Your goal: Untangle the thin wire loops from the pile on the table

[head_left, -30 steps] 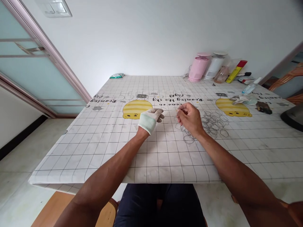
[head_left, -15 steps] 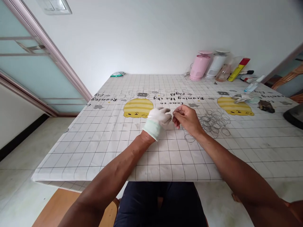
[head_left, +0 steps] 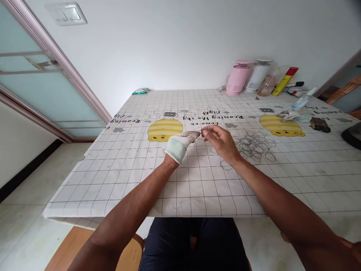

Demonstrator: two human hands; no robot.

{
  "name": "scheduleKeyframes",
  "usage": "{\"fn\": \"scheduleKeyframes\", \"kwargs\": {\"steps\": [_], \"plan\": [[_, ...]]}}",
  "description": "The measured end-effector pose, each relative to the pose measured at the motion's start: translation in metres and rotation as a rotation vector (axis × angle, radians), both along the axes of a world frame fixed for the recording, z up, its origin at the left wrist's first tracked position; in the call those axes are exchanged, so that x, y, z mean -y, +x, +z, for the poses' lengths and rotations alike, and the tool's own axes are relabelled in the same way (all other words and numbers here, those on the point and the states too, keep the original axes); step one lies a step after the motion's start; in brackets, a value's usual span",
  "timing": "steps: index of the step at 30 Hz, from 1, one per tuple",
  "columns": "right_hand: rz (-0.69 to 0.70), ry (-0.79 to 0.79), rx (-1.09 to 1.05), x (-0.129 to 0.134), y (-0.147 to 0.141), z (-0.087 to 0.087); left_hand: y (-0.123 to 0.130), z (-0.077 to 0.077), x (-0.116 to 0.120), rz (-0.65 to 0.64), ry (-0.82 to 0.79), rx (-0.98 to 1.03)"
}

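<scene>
Left hand [head_left: 182, 143], head view: turned since half a second ago, fingers now drawn straight and pressed together, seemingly pinching a thin loop [head_left: 196, 147]
Right hand [head_left: 221, 139]: shifted slightly leftward, bare, thumb and forefinger apparently nipping the same loop
Fingertips: almost meeting, so the handling seems centred on one loop held from both sides
Loop position: hanging between the hands, over the desk [head_left: 191, 192]; its fine strand barely shows
Glove [head_left: 176, 149]: whitish fabric with a pale mint cuff, on the left only
Loose loops [head_left: 255, 146]: grey, hair-thin rings, tangled just beside the right hand; wire or thread, cannot tell
Desk cloth [head_left: 113, 188]: white, black-gridded, smooth, lightly creased
</scene>
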State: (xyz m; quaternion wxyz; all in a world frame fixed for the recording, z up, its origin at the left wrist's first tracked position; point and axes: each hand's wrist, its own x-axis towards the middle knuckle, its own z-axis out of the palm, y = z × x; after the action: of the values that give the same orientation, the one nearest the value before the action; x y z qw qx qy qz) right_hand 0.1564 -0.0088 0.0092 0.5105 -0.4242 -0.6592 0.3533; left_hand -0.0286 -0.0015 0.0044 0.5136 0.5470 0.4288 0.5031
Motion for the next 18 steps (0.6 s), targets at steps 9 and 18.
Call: {"fn": "scheduleKeyframes", "kwargs": {"steps": [9,18], "plan": [[-0.087,0.175,0.134,-0.002,-0.006,-0.014,0.010,-0.012,-0.004,-0.171,-0.149,0.134],[-0.089,0.448,0.392,-0.006,0.004,-0.018,0.006,-0.019,-0.009,-0.247,-0.152,0.186]]}}
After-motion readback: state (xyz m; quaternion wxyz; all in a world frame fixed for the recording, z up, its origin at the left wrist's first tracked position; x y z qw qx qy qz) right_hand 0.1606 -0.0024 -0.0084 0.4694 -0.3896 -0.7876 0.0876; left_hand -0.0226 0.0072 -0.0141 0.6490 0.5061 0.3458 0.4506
